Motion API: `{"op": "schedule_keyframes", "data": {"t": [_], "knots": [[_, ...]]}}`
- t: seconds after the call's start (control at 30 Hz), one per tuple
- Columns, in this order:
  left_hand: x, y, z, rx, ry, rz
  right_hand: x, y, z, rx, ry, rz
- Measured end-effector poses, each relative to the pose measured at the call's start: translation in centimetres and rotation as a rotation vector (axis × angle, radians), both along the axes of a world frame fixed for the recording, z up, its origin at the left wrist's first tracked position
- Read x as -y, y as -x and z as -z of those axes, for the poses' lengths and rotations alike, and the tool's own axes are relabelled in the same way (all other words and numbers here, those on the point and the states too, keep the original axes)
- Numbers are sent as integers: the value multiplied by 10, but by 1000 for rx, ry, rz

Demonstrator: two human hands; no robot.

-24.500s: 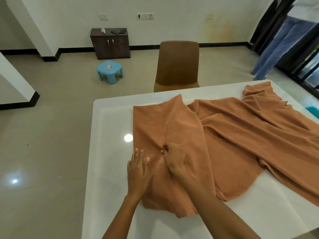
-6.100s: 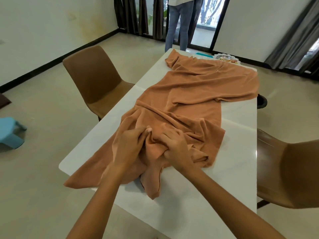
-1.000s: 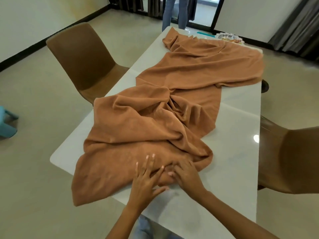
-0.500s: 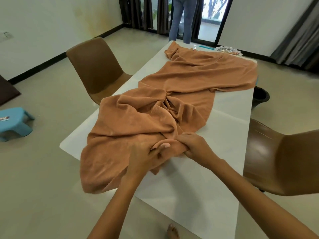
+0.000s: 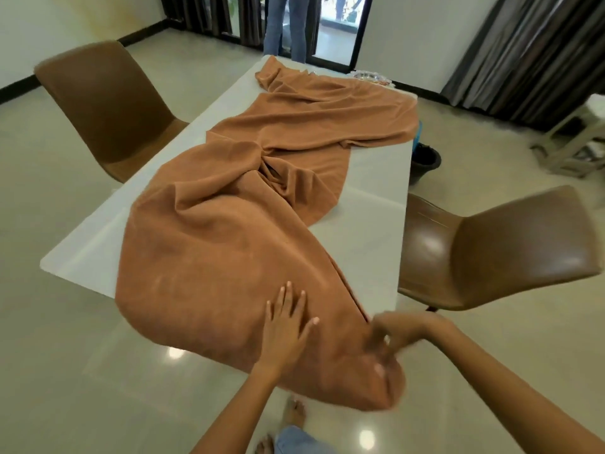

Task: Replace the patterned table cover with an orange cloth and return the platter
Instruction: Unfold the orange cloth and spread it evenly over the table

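An orange cloth (image 5: 235,231) lies lengthwise along the white table (image 5: 373,224), creased in the middle, its near end draped over the near edge. My left hand (image 5: 286,322) rests flat on the cloth near that edge, fingers spread. My right hand (image 5: 389,335) is blurred at the cloth's near right corner and grips a fold there. The platter (image 5: 371,77) shows at the far right corner of the table, partly behind the cloth.
Brown chairs stand left (image 5: 108,106) and right (image 5: 497,247) of the table. A dark bucket (image 5: 425,162) sits on the floor by the far right side. A person's legs (image 5: 288,24) stand at the far doorway. Dark curtains (image 5: 530,54) hang at the right.
The bunched near end of the cloth has been pulled toward me and spread over the near table edge. My left hand let go and now lies flat; my right hand moved right with the corner.
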State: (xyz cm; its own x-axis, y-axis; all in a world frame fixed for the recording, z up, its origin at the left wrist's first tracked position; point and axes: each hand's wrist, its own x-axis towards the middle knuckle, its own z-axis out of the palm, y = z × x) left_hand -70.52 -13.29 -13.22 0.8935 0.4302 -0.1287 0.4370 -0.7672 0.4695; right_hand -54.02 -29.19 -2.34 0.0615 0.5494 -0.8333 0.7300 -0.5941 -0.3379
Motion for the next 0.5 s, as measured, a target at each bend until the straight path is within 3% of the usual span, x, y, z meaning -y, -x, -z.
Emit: {"op": "schedule_keyframes", "data": {"t": [0.07,0.1,0.17,0.27,0.4,0.5], "knots": [[17,-9,16,-102,0,2,-7,-13,23,215,-389,232],[21,-12,22,-146,-9,-14,-13,-19,36,343,-483,285],[24,-14,32,-169,-43,-47,-25,-22,59,458,-494,184],[29,-12,40,-114,-4,-95,-25,-29,86,445,-413,-35],[43,-35,35,10,-45,-192,3,-36,102,523,-579,-32],[57,-77,35,-11,-66,-219,14,-47,103,441,-699,53]]}}
